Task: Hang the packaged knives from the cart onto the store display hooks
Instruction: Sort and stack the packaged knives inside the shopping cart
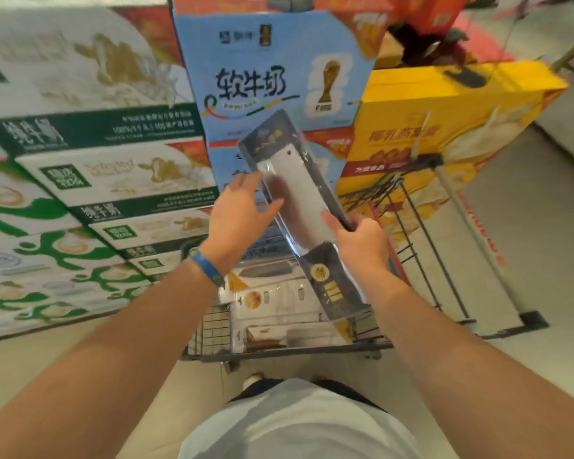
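We face stacked green-and-white cartons (90,180) from 9 to 11 o'clock, a blue carton (262,71) at 12 and a yellow carton (444,120) at 2. The wire display rack (415,240) with its hooks (391,182) stands at 3 o'clock. The cart (279,351), just below centre, holds more boxed knives (272,299). At centre, above the cart, we hold the packaged knife (299,187) tilted, its top toward 11 o'clock. Our right hand (362,243) grips its right edge, thumb on the front. Our left hand (239,220) rests fairly straight fingers against its left edge. A blue wristband (207,268) circles the left wrist.
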The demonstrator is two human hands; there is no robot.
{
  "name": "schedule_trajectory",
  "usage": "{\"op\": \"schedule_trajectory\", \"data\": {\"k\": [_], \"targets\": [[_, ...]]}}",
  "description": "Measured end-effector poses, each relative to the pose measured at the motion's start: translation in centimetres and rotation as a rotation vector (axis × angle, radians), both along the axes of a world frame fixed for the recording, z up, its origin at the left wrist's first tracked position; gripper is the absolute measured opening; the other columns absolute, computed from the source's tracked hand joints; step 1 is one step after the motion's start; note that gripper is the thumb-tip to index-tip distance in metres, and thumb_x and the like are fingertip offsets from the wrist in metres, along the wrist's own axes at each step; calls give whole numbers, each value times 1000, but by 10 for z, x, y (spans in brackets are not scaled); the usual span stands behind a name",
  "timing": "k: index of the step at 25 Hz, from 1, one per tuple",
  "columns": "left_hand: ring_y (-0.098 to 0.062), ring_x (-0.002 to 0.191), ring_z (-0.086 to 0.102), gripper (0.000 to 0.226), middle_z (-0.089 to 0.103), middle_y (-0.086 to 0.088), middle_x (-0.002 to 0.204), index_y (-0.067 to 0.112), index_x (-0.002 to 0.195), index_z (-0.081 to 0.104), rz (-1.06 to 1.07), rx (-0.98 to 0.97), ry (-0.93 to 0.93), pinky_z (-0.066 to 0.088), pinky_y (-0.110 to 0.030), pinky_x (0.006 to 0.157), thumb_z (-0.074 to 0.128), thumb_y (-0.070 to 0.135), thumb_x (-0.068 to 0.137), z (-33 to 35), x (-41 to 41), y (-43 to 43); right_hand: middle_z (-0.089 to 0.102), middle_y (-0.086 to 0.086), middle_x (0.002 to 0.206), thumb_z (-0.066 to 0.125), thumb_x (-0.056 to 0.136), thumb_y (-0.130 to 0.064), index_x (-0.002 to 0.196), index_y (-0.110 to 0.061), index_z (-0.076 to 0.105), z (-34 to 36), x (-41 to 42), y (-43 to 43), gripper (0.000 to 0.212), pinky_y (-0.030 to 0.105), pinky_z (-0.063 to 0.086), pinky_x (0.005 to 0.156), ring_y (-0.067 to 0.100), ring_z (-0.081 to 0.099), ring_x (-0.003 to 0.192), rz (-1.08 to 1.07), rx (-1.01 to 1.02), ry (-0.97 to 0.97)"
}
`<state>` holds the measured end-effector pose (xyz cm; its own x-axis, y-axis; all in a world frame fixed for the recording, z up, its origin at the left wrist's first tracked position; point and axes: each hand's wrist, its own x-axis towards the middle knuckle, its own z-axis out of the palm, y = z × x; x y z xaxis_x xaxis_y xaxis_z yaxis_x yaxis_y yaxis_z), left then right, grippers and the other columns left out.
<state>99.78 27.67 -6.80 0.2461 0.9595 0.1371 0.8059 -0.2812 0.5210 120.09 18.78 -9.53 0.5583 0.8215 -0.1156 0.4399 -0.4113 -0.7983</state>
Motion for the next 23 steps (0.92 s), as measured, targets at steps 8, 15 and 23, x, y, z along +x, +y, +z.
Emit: {"op": "schedule_trajectory", "data": {"k": [8,15,23], "targets": [[-19,98,65,55,58,0,137,21,140,47,20,-1103,-216,55,-35,79,44,58,99,-108,119,-77,59,1,61,63,87,-68,65,-17,56,-23,116,-70,55,32,43,52,18,53,57,-469,-12,212],[-31,95,71,38,68,-8,115,12,115,61,-25,-1001,-169,52,-39,76,35,39,106,-142,139,-90,61,-7,71,53,97,-59,81,-23,56,-55,142,-76,40,29,36,51,13,58,64,-329,-123,-62],[-18,73,76,37,71,-3,109,23,89,57,-26,-1033,-75,47,-39,70,35,48,103,-166,125,-90,66,19,119,46,104,-17,125,2,57,-143,113,-36,30,42,51,86,38,64,113,92,-573,-85]]}}
